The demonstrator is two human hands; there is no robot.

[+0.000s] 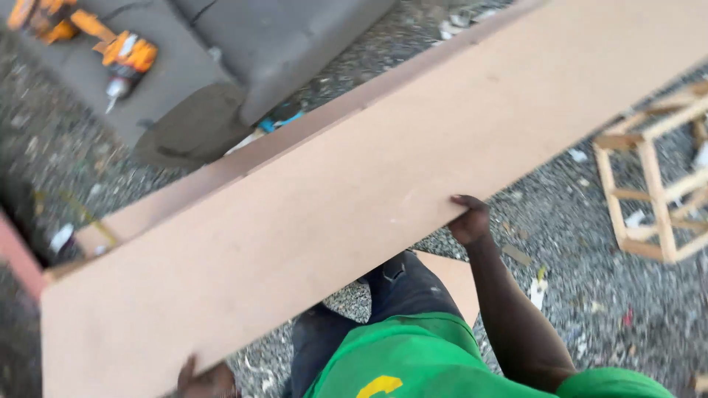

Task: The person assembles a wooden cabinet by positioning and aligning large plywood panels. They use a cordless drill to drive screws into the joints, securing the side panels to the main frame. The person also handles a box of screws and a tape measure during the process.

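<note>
A long brown board [354, 199] is gripped along its near edge by the right hand [470, 220] and left hand [206, 381], fingers curled over it.

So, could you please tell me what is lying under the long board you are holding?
Under the long board, gravel ground, dark trousers and a second flat panel's corner show past its near edge. Whatever lies directly beneath the board is covered. Both hands grip that edge: left, right.

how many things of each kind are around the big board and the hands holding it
long brown board: 1
hands on its near edge, left hand and right hand: 2
orange power drill: 1
grey sofa cushion: 1
wooden frame: 1
total: 6
</note>
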